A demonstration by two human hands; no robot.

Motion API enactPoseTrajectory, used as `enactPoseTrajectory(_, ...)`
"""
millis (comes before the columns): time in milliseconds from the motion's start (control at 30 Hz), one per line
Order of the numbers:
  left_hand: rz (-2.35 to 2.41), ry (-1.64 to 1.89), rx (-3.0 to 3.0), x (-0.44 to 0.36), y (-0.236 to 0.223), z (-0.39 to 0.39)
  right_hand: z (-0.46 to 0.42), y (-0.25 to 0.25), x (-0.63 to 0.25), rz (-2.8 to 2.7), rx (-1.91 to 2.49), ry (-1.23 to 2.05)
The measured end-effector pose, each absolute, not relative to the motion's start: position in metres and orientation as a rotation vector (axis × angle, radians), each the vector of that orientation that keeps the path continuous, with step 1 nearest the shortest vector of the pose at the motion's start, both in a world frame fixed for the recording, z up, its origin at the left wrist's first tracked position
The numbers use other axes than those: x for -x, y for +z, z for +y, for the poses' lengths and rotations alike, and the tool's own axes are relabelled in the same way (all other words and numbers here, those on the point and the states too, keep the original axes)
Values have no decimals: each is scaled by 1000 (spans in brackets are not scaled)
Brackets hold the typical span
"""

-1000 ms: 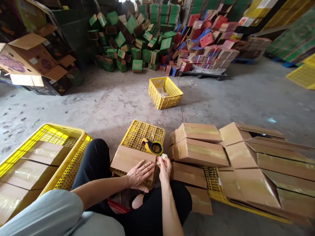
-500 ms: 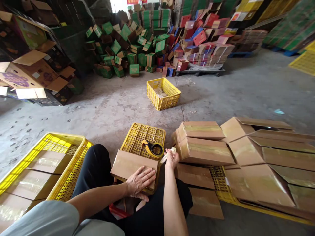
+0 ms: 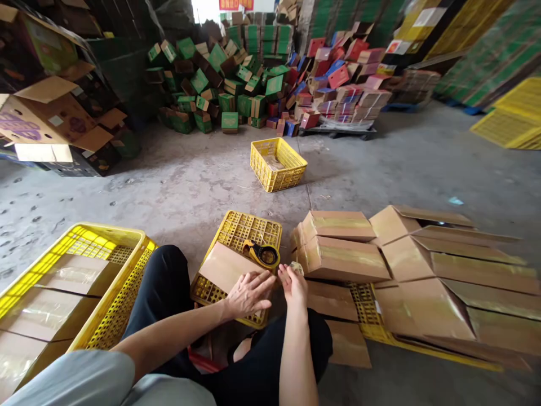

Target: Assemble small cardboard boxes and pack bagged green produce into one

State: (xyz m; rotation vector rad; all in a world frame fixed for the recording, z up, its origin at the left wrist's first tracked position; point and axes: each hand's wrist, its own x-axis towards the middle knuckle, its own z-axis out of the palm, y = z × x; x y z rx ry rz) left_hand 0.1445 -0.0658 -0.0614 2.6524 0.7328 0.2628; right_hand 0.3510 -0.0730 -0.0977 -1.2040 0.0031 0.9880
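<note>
My left hand (image 3: 251,293) lies over the right end of a flat-lying brown cardboard box (image 3: 224,267), its fingers stretched out. The box rests on an upturned yellow plastic crate (image 3: 211,292) between my knees. My right hand (image 3: 295,286) is just right of the left one, palm turned inward and fingers partly curled. A crumpled piece of clear tape (image 3: 297,267) shows at its fingers; the exact grip is partly hidden. Beyond the box, on the crate, sits a yellow-and-black tape dispenser (image 3: 262,254).
To my left, a yellow crate (image 3: 139,239) holds several taped boxes. Several brown cartons (image 3: 346,256) lie on my right over another yellow crate (image 3: 366,307). Another yellow basket (image 3: 279,176) stands ahead on the concrete floor. Piles of green boxes (image 3: 228,101) and red boxes (image 3: 338,76) are behind.
The cardboard box has shifted forward and turned on the crate. My left hand has moved right and forward. My right hand has turned its palm inward, and the stretched tape strip no longer shows.
</note>
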Motion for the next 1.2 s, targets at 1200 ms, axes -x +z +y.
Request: enactPoseTrajectory(1200,1452,356,-2352,-44,66,75,-228,24,-324,-212,1323,478)
